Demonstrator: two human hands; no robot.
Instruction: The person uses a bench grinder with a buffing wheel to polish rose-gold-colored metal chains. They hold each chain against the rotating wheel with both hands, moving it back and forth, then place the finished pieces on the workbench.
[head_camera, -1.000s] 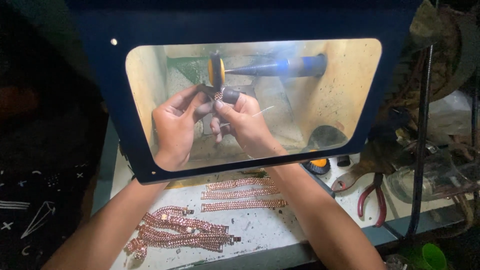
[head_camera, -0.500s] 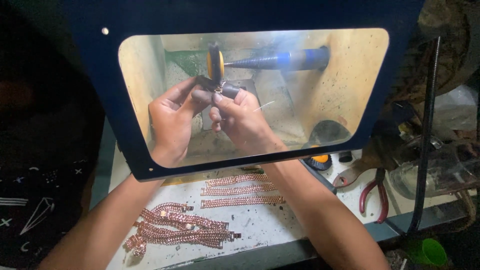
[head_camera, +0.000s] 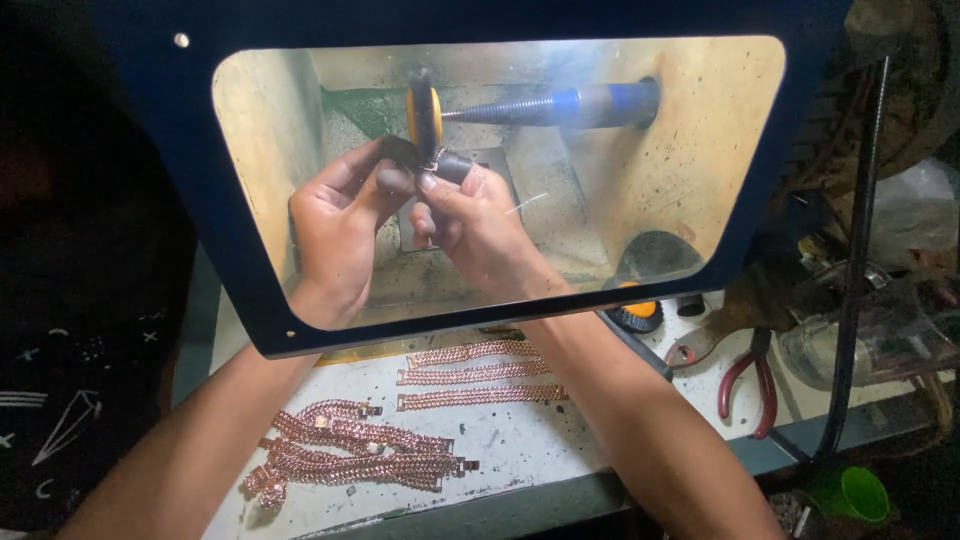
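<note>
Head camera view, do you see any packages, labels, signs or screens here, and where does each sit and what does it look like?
Clear viewing screen: a rounded window in a dark blue hood over the bench, yellowish inside; both hands work behind it at a yellow polishing wheel.
Dark cloth with white drawn marks: at the far left edge, triangle and line shapes.
No packages, labels, signs or electronic displays can be made out.

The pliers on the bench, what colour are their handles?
Red, on the pliers lying at the right in the head view.
</note>
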